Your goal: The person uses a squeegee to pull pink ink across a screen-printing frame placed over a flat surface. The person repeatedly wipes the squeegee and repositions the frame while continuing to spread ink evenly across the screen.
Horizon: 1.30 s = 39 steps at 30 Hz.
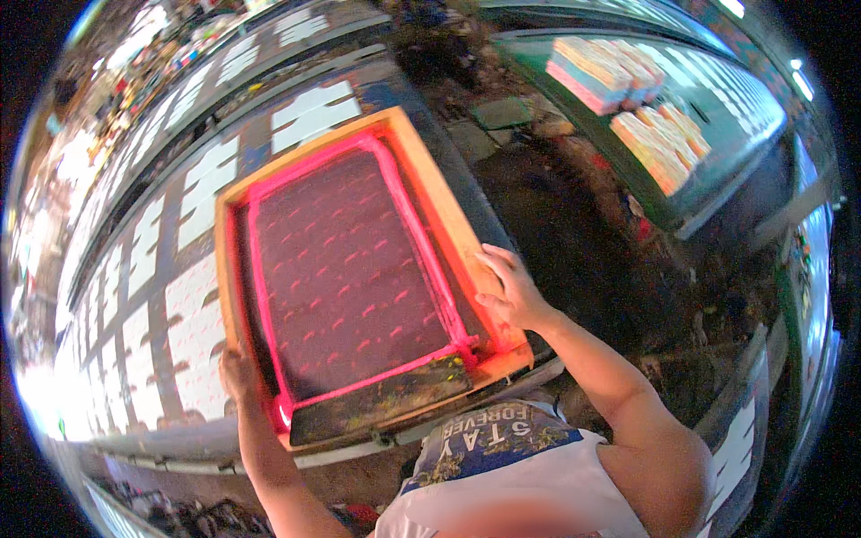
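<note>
A wooden screen-printing frame [457, 242] lies tilted across the long table in front of me. Its dark mesh [336, 269] carries rows of small pink marks, and bright pink ink lines the mesh's border. A dark, paint-spotted bar [377, 401] spans the frame's near end. Around the left rail, low down, my left hand [236, 372] is closed. My right hand [509, 289] holds the right rail, its fingers over the top of the wood. Whatever lies under the frame is hidden.
White cut pieces [211, 179] lie in rows on the table, left of and beyond the frame; some nearby bear pink marks. Across a dark aisle, a green-edged table [726, 170] holds stacks of coloured pieces [605, 76]. Another long table [184, 94] runs along the far left.
</note>
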Tool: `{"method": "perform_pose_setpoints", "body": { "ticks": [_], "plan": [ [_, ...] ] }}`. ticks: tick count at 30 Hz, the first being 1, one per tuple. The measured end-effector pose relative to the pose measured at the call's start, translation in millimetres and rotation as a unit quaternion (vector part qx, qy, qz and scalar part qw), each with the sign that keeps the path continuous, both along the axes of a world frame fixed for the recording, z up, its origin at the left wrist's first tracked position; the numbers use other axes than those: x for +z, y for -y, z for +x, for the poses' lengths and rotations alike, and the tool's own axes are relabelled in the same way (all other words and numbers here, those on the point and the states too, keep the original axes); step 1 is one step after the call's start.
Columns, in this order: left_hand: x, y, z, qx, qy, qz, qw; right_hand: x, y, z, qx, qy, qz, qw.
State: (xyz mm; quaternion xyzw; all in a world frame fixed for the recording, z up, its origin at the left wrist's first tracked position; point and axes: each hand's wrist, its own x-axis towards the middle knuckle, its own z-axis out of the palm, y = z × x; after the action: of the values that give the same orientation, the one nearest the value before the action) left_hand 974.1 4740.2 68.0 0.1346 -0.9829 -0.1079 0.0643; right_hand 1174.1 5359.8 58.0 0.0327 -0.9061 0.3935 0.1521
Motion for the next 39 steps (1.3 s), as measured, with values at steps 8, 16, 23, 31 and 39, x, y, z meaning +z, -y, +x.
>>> {"method": "perform_pose_setpoints", "body": {
  "ticks": [8, 16, 23, 31, 39],
  "plan": [
    [-12, 19, -8, 0.044, 0.050, 0.030, 0.997, -66, 4, -24, -0.054, -0.010, -0.314, 0.948],
    [-62, 65, -21, -0.016, -0.038, 0.202, 0.978, -36, 7, -27, -0.158, 0.029, -0.512, 0.844],
    [-35, 64, -15, -0.011, 0.016, 0.172, 0.985, 36, 0, -41, -0.090, 0.145, -0.421, 0.891],
    [-2, -27, -36, -0.058, 0.040, 0.222, 0.973, 97, -45, -16, -0.100, 0.049, -0.282, 0.953],
    [48, -260, -35, -0.181, 0.025, 0.261, 0.948, 112, -154, 103, -0.203, 0.020, -0.307, 0.930]
  ]
}}
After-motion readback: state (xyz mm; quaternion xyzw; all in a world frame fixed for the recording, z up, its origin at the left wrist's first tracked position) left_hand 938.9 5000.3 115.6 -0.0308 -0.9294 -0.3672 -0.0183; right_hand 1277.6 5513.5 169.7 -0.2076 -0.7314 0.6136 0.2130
